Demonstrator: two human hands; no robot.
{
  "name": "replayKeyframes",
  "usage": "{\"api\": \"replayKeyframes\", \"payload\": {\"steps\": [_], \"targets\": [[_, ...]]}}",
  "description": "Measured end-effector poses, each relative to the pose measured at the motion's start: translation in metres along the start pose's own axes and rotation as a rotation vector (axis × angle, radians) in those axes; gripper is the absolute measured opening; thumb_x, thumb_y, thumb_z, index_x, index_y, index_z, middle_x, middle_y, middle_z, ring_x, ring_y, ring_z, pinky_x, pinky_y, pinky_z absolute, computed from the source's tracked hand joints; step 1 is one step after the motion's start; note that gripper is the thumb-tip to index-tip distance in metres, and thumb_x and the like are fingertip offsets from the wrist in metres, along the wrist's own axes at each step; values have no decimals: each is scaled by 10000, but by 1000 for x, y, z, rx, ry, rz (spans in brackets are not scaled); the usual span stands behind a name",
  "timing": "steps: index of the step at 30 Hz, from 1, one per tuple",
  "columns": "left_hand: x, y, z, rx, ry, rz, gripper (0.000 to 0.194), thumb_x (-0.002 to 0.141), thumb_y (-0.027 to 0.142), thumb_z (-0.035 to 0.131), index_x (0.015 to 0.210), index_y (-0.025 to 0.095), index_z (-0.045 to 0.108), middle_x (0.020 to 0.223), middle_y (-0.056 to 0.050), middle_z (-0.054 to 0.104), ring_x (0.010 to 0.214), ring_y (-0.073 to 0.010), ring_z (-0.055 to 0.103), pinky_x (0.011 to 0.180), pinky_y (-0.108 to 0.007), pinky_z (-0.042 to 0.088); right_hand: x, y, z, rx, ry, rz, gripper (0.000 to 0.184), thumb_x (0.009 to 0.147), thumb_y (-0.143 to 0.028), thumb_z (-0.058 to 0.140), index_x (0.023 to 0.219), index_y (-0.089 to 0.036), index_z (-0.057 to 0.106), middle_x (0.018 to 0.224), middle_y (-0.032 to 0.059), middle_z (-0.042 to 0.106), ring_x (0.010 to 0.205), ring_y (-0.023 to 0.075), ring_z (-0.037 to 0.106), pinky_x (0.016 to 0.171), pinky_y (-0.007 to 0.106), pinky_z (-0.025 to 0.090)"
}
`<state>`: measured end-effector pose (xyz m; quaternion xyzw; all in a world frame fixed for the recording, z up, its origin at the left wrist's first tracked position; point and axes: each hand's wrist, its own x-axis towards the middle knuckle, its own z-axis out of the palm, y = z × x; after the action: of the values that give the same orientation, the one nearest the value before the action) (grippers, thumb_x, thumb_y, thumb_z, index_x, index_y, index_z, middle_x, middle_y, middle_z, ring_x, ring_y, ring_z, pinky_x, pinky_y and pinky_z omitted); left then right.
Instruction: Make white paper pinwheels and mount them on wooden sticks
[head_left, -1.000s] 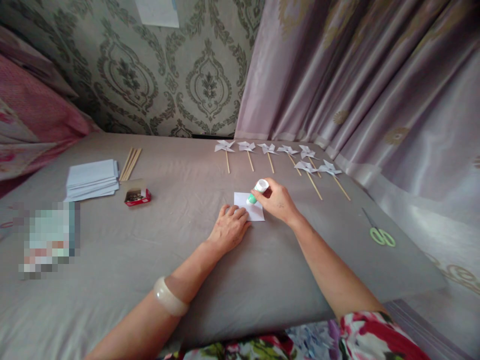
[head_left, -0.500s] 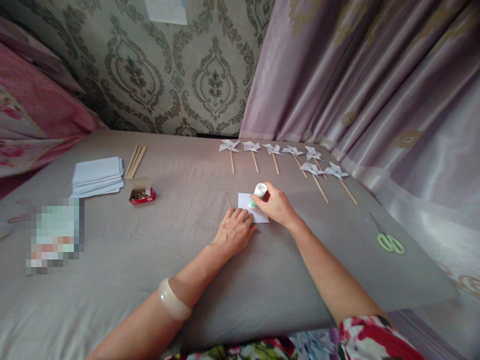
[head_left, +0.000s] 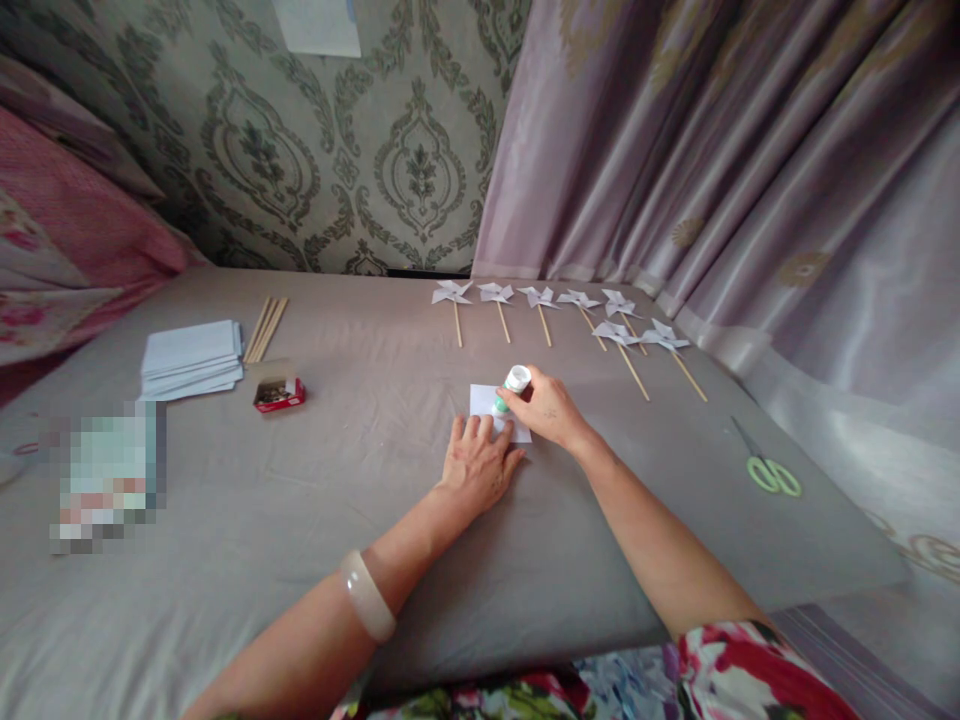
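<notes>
A small white square of paper (head_left: 482, 397) lies flat on the grey cloth. My left hand (head_left: 484, 462) rests on its near edge, fingers spread and laid flat, with a pale bangle (head_left: 367, 596) on that wrist. My right hand (head_left: 550, 405) is wrapped round a white and green glue stick (head_left: 516, 379), tilted, its lower end down at the paper. Whether the tip touches the sheet is partly hidden by my fingers.
Several white paper pinwheels on sticks (head_left: 540, 297) lie at the back right. Green-handled scissors (head_left: 774, 476) lie far right. At left are a stack of paper (head_left: 189, 357), wooden sticks (head_left: 266, 328), a red box of small metal pieces (head_left: 278, 394) and a blurred packet (head_left: 109, 470).
My left hand has shifted slightly right along the paper's near edge and its fingers are more spread. The glue stick has moved a little over the sheet. The whole view has shifted slightly.
</notes>
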<state>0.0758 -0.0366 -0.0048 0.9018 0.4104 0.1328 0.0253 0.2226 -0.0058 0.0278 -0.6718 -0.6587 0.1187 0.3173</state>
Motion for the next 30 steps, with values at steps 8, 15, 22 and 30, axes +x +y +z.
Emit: {"api": "replayKeyframes", "payload": {"steps": [8, 15, 22, 30], "targets": [[-1, -1, 3, -35, 25, -8, 418, 918, 442, 358, 1201, 205, 554, 1045, -133, 559, 1007, -277, 481, 1000, -496, 285, 0, 4, 9, -27, 43, -46, 194, 791, -372, 569, 871, -196, 568, 726, 58, 682, 676, 200, 638, 609, 278, 431], [-2, -1, 6, -2, 49, -4, 446, 920, 455, 339, 1246, 212, 523, 1025, -124, 556, 998, -274, 483, 1012, -491, 274, -5, -2, 12, -99, 102, 13, 231, 812, -380, 539, 908, -171, 556, 750, 115, 691, 710, 250, 656, 593, 295, 424], [-3, -1, 5, -4, 33, -9, 459, 927, 452, 321, 1263, 212, 521, 1037, -127, 552, 1004, -269, 482, 1009, -484, 276, 1, 0, -2, -172, 40, -40, 206, 803, -346, 542, 921, -178, 563, 742, 101, 690, 715, 247, 652, 615, 299, 422], [-4, -3, 4, -24, 29, -13, 444, 932, 453, 304, 1246, 239, 534, 1057, -120, 542, 1032, -264, 489, 1018, -489, 273, -3, 5, -4, 30, 115, 15, 206, 771, -378, 567, 844, -185, 566, 731, 62, 687, 640, 190, 627, 627, 283, 451]]}}
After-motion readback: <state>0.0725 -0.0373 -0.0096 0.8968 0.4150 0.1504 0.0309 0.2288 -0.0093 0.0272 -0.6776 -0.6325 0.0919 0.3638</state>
